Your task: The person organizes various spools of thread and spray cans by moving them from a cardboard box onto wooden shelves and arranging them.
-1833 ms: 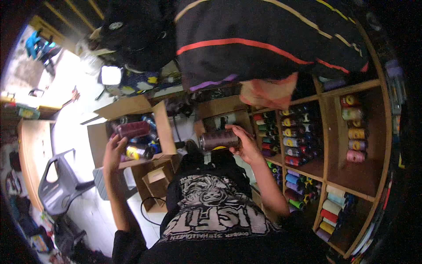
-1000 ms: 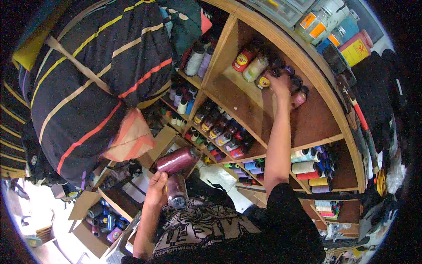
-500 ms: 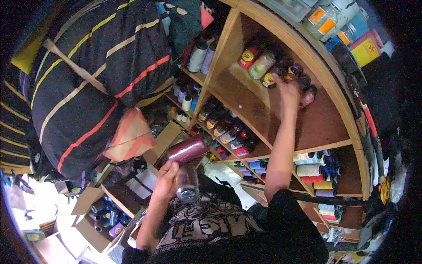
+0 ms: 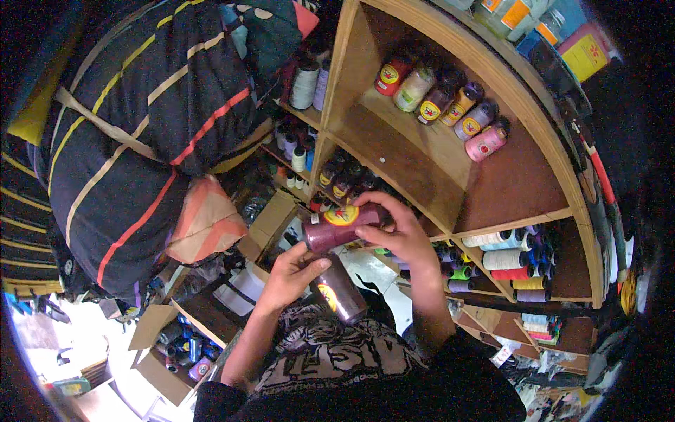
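A maroon thread spool (image 4: 336, 239) with a yellow round label lies across the middle, in front of my chest. My right hand (image 4: 402, 235) is closed round its right end. Below it, a darker brown thread spool (image 4: 342, 292) slants down toward my shirt. My left hand (image 4: 292, 276) grips this darker one near its upper end, its thumb across it, and its fingers also meet the maroon spool's lower left end. Several spools stand in a row in the upper shelf compartment, among them a red spool (image 4: 391, 75) and a pink spool (image 4: 486, 143).
The wooden shelf (image 4: 450, 224) fills the right, its lower cubbies stacked with coloured spools. A large striped cloth bundle (image 4: 133, 141) bulges at upper left. At lower left, an open cardboard box (image 4: 156, 376) holds more spools. Jars (image 4: 503, 17) sit on top of the shelf.
My right hand has come down from the spool row in the upper compartment to the maroon spool. That spool has turned, showing its label, and the darker one has swung right.
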`<state>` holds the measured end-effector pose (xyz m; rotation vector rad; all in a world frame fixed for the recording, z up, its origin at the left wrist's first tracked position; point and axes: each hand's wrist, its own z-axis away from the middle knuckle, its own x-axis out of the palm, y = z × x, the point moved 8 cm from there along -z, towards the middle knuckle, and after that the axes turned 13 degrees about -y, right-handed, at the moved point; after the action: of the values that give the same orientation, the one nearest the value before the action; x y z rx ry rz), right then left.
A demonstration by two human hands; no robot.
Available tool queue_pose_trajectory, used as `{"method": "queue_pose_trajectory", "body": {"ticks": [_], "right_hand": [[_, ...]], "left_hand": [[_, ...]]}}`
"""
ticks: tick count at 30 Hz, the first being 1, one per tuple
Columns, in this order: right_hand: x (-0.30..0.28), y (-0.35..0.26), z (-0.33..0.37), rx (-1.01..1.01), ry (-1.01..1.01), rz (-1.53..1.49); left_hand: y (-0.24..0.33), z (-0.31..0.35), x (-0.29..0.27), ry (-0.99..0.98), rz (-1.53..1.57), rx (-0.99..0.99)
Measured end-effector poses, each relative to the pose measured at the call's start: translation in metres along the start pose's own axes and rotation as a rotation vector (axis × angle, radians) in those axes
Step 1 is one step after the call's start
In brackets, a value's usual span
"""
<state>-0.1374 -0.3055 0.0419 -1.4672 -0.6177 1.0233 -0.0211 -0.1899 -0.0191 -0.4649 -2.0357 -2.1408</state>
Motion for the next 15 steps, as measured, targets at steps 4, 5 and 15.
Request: {"method": "queue_pose_trajectory", "body": {"ticks": [4, 5, 15], "right_hand": [[-0.006, -0.018, 0.003, -0.113, -0.070, -0.010], [-0.005, -0.019, 0.003, -0.111, -0.067, -0.012], [0.025, 0.035, -0.005, 0.111, 0.139, -0.493]], "left_hand": [[-0.008, 0.000, -0.008, -0.014, 0.179, 0.006], [-0.006, -0.002, -0.007, -0.017, 0.180, 0.003], [-0.016, -0.016, -0.005, 0.107, 0.476, -0.006]]}}
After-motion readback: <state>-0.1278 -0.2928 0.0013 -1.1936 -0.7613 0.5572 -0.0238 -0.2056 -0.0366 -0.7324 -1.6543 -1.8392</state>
